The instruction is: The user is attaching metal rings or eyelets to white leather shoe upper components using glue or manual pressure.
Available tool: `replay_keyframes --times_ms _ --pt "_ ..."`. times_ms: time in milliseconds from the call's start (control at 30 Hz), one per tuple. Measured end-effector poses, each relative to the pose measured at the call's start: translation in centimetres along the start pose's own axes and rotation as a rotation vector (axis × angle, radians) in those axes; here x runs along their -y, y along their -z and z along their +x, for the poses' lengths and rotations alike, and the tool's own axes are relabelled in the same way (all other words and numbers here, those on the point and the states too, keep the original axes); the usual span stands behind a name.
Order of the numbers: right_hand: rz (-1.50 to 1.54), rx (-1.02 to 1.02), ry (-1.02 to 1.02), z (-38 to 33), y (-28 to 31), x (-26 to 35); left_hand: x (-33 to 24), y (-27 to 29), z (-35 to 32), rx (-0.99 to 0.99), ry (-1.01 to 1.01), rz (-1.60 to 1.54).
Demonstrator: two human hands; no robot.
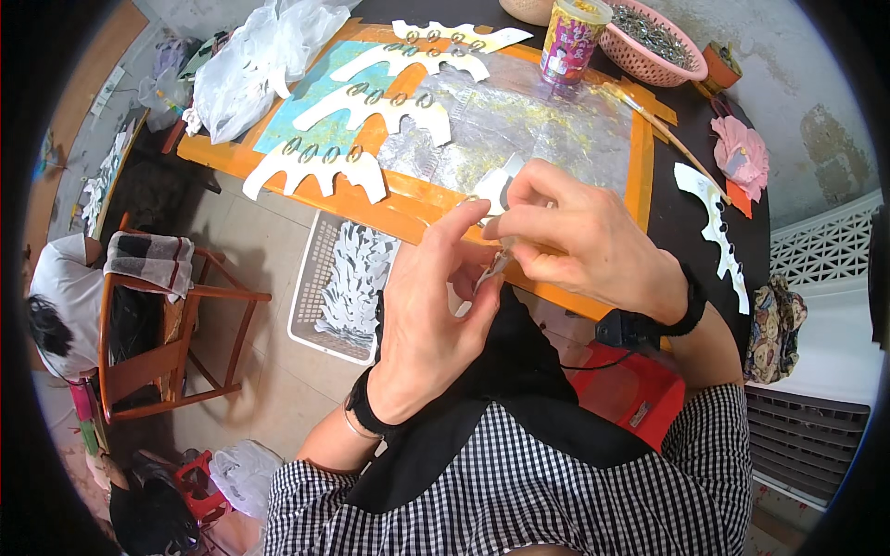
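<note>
Both my hands meet above the table's near edge around a white scalloped cut-out piece, mostly hidden by my fingers. My left hand pinches it between thumb and fingers. At the piece, the fingertips of my right hand are pressed together; what they pinch is too small and covered to make out. Beyond my left hand, several similar white scalloped pieces lie in a row across the table, each with small metal rings along its scallops.
Orange tape borders the worktop. A pink basket of metal parts, a printed cup and a wooden-handled brush stand or lie at the far right. On the floor, a white basket holds cut-outs beside a wooden chair. Another person is at left.
</note>
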State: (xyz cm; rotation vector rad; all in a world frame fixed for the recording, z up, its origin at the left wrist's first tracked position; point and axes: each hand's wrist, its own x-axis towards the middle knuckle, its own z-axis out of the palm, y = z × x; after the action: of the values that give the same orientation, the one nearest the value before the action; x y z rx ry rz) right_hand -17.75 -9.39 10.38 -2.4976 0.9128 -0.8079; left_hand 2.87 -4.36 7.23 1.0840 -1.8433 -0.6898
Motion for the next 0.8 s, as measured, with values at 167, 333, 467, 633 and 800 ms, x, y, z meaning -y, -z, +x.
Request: replay_keyframes --times_ms 167,333,467,633,800 --pt "-0.033 -0.004 0.041 0.2 0.1 0.2 -0.2 0.3 0.1 -0.007 0.004 -0.006" --pt "-0.045 0.047 0.083 0.0 0.4 -0.5 -0.3 0.7 0.4 0.023 0.018 -0.022" --pt "-0.073 0.054 0.065 0.1 0.5 0.1 0.4 1.3 1.0 0.079 0.125 -0.136" --pt "-0.086 -0.12 0.201 0.7 0.0 -0.3 1.6 2.2 1.8 0.137 0.057 0.05" --pt "0.239 -0.038 0.072 0.4 -0.7 -0.6 2.0 2.4 1.8 0.158 0.307 -0.31"
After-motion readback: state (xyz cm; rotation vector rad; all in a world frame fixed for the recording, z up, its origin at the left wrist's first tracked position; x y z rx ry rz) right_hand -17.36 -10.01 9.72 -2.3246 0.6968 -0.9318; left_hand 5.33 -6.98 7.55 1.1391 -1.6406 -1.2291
